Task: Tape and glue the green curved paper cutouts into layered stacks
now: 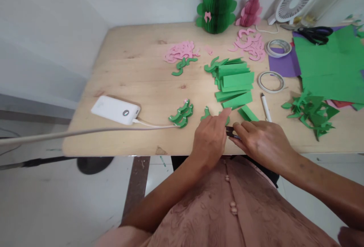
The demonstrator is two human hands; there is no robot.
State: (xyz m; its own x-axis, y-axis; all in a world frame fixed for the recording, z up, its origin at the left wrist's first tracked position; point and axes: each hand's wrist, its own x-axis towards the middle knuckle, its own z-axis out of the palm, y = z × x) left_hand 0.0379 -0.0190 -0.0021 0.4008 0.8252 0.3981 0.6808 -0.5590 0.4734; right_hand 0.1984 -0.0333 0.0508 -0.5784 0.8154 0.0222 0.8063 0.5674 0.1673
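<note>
At the table's front edge, my left hand (209, 135) is closed with its index finger stretched forward, on a curved green paper cut-out (206, 113). Bits of green show on both sides of the fingers; the rest is covered. My right hand (263, 139) wraps round a small black hand tool (233, 132), its end touching the left fingertips; its exact kind is partly hidden. Left of my hands lies a stack of wavy green cut-outs (181, 114) with small white marks. Just beyond them are folded green paper strips (237, 80).
A white power bank (115, 110) with a cable lies left. Pink cut-outs (180, 52), tape rolls (271, 82), a white pen (265, 107), scissors (315, 34), green sheets (330, 65) and scraps (315, 112) lie around. Paper rabbits (217, 8) and a fan (295, 2) stand behind.
</note>
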